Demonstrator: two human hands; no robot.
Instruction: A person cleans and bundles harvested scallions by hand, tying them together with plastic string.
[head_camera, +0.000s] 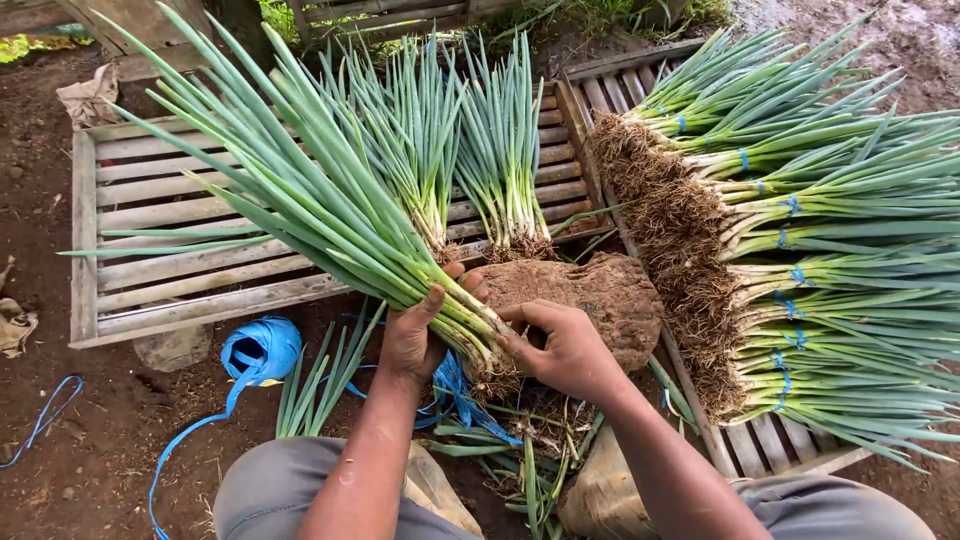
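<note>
- Left hand (412, 335): closed around the white stalk end of a bunch of green onions (330, 190), thumb on top, fingers wrapped beneath.
- Right hand (565, 345): closed lightly on the same bunch at its root end, fingertips (512, 345) pressed at the base just above the muddy roots; touching the bunch on the side opposite the left hand.
- Bunch of green onions: long axis diagonal, roots low and centre between both hands, leaves fanning up and away to the upper left, over the slatted wooden rack (160, 240).
- Equal nearness of both hands to the root end; leaf tips well beyond reach of either.
- Directly behind the hands: a rounded brown stone (600, 295), just beside the root end.
- Further out, on the rack: two loose clusters of green onions (500, 150) lying with roots toward the stone.
- To the right: a stack of tied bundles (830, 250) with blue bands on a second wooden rack (770, 445), roots pointing left.
- To the left, on the bare soil (80, 450): a roll of blue plastic twine (262, 348), its loose end trailing toward the knees.
- Below the hands: trimmed leaves and scraps (520, 440) on the ground.
</note>
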